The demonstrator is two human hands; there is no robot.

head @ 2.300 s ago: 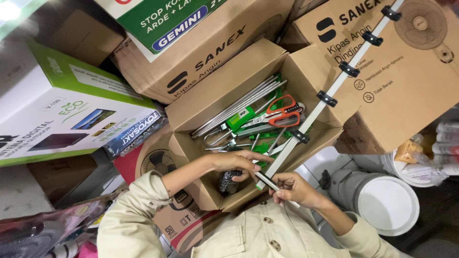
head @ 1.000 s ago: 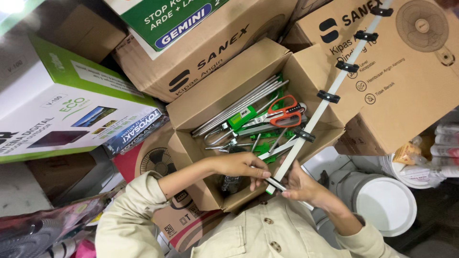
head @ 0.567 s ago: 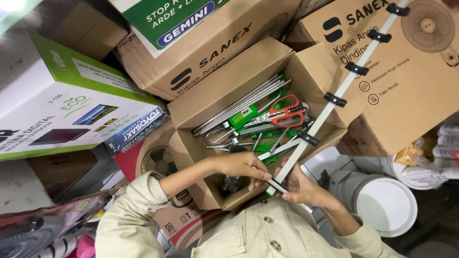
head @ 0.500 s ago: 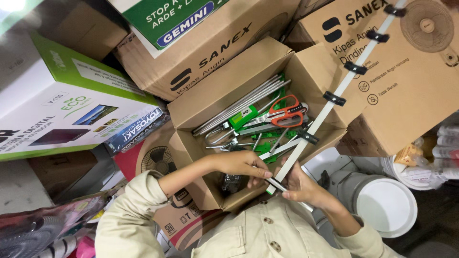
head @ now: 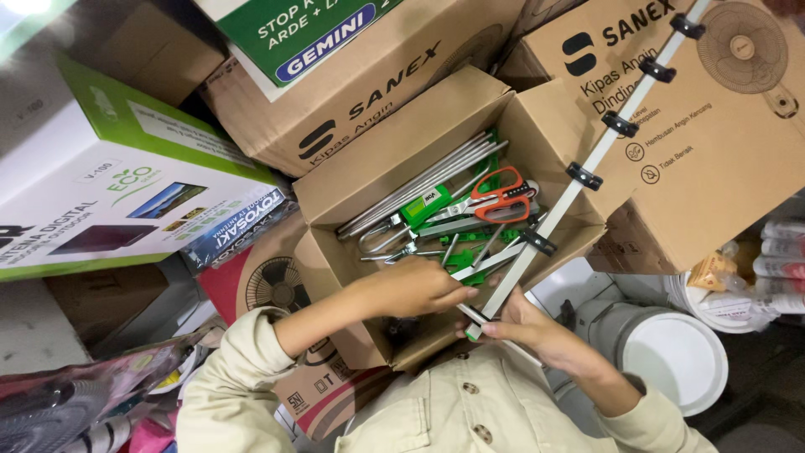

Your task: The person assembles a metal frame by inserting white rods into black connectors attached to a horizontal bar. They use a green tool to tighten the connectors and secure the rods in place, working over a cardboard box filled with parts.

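Stacked cartons crowd the room around an open cardboard box (head: 579,218) of metal rods and orange-handled scissors (head: 499,195). The right hand (head: 524,327) clamps the long white rail's (head: 587,164) lower end, steadying it; the left hand (head: 415,289) pinches there too.

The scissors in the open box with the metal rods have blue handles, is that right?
Not quite. The scissors do lie in the open box with the metal rods, but the head view shows their handles are red-orange, not blue.
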